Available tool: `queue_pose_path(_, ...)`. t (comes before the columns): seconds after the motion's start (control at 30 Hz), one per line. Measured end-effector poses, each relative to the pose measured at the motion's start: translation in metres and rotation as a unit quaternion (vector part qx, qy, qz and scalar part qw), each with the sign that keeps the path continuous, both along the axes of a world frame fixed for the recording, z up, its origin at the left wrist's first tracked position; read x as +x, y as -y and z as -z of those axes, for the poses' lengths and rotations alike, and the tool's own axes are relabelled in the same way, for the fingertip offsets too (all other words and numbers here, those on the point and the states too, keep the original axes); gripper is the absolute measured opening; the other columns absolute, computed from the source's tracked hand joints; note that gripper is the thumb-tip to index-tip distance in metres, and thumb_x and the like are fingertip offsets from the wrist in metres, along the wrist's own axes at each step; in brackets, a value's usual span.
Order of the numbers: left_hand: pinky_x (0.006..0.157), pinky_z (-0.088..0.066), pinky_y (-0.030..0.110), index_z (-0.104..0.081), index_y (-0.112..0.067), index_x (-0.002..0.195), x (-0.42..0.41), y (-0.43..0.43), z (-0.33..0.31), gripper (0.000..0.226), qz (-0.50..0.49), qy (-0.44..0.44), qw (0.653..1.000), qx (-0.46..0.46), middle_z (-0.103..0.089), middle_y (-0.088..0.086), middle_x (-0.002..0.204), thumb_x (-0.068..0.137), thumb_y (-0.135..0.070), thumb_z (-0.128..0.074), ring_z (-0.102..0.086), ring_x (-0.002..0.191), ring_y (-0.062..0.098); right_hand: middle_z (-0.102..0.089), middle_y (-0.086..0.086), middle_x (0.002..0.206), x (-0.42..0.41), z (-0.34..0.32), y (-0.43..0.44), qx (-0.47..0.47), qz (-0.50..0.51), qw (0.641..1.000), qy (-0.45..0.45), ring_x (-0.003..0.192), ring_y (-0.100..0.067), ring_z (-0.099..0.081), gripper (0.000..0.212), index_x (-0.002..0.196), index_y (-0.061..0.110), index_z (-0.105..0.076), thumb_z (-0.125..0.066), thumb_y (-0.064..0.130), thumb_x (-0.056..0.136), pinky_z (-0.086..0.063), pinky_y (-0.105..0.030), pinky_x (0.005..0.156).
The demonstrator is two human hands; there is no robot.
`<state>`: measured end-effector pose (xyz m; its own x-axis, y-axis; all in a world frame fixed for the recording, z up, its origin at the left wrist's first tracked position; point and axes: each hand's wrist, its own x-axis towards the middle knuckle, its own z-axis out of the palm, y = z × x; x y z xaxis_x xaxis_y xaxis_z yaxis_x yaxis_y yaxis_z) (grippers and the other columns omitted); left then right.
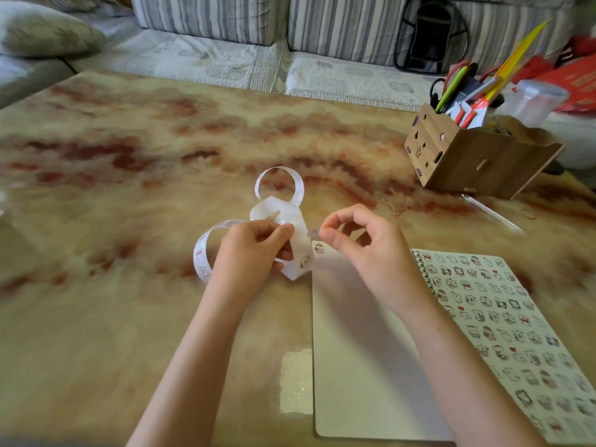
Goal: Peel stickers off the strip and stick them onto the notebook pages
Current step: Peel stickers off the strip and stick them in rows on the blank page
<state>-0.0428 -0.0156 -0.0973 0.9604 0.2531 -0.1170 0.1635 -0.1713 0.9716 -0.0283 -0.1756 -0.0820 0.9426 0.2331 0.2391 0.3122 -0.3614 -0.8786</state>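
The open notebook (354, 366) is laid nearest, its blank page just under the right hand (367, 250), whose thumb and forefinger are pinched on a small peeled sticker (313, 234). Leftward, the curling strip (301, 253) is gripped by the left hand (251, 250).

At the near right of the brown-veined marble table (129, 150), open white notebook (354, 366); just behind and left of its top corner, curled white paper sticker strip (292, 217), gripped in the left hand (254, 250); right hand (364, 243) just beside, pinching a small peeled sticker (312, 234); far right, brown wooden pen box (467, 159); beyond the far edge, striped fabric sofa (209, 17).
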Motion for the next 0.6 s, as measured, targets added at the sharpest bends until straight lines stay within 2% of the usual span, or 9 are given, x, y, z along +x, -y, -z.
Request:
queue_pose_path(0.1, 0.069, -0.051, 0.020, -0.073, -0.010, 0.085, 0.000, -0.004, 0.001, 0.022, -0.015, 0.010, 0.999, 0.041, -0.074, 0.002, 0.076, 0.092, -0.023, -0.057, -0.070, 0.074, 0.011, -0.064, 0.012, 0.070, 0.011, -0.002, 0.011, 0.062, 0.047, 0.994, -0.074, 0.058, 0.002, -0.052, 0.002, 0.082, 0.012, -0.069, -0.069, 0.013, 0.084, -0.036, -0.006, 0.053)
queue_pose_path(0.2, 0.059, -0.046, 0.008, -0.073, -0.010, 0.086, 0.001, -0.004, 0.002, 0.023, -0.015, 0.006, 0.998, 0.054, -0.074, 0.001, 0.077, 0.092, -0.025, -0.057, -0.069, 0.075, 0.009, -0.066, -0.001, 0.073, 0.020, 0.003, 0.021, 0.020, 0.083, 0.985, -0.150, 0.050, -0.002, -0.052, 0.003, 0.081, 0.011, -0.069, -0.068, 0.012, 0.084, -0.033, -0.007, 0.044)
queue_pose_path(0.3, 0.053, -0.043, 0.005, -0.073, -0.010, 0.086, 0.002, -0.003, 0.001, 0.023, -0.015, 0.004, 0.998, 0.057, -0.074, 0.000, 0.077, 0.092, -0.024, -0.057, -0.069, 0.076, 0.010, -0.065, -0.001, 0.067, 0.025, 0.011, 0.020, -0.015, 0.090, 0.976, -0.197, 0.043, 0.000, -0.049, 0.005, 0.077, 0.011, -0.069, -0.068, 0.010, 0.082, -0.029, -0.010, 0.041)
queue_pose_path(0.4, 0.055, -0.043, 0.007, -0.073, -0.010, 0.085, 0.001, -0.003, 0.001, 0.023, -0.016, 0.004, 0.998, 0.064, -0.074, 0.000, 0.077, 0.092, -0.024, -0.057, -0.070, 0.078, 0.013, -0.065, 0.001, 0.064, 0.028, 0.014, 0.016, -0.033, 0.099, 0.974, -0.199, 0.047, -0.006, -0.050, 0.007, 0.074, 0.011, -0.068, -0.070, 0.010, 0.081, -0.034, -0.015, 0.045)
queue_pose_path(0.5, 0.063, -0.047, 0.015, -0.073, -0.011, 0.084, 0.001, -0.004, 0.001, 0.023, -0.012, 0.003, 0.998, 0.069, -0.074, -0.001, 0.077, 0.092, -0.025, -0.056, -0.070, 0.080, 0.014, -0.066, -0.002, 0.066, 0.029, 0.016, 0.015, -0.030, 0.100, 0.977, -0.187, 0.050, -0.011, -0.050, 0.012, 0.070, 0.013, -0.067, -0.070, 0.009, 0.080, -0.038, -0.022, 0.054)
queue_pose_path(0.6, 0.070, -0.050, 0.020, -0.073, -0.012, 0.084, 0.002, -0.003, 0.002, 0.022, -0.010, 0.002, 0.997, 0.071, -0.073, -0.001, 0.077, 0.092, -0.024, -0.057, -0.070, 0.079, 0.013, -0.066, -0.003, 0.067, 0.029, 0.017, 0.014, -0.036, 0.099, 0.977, -0.186, 0.050, -0.010, -0.049, 0.013, 0.069, 0.013, -0.066, -0.070, 0.007, 0.080, -0.038, -0.023, 0.053)
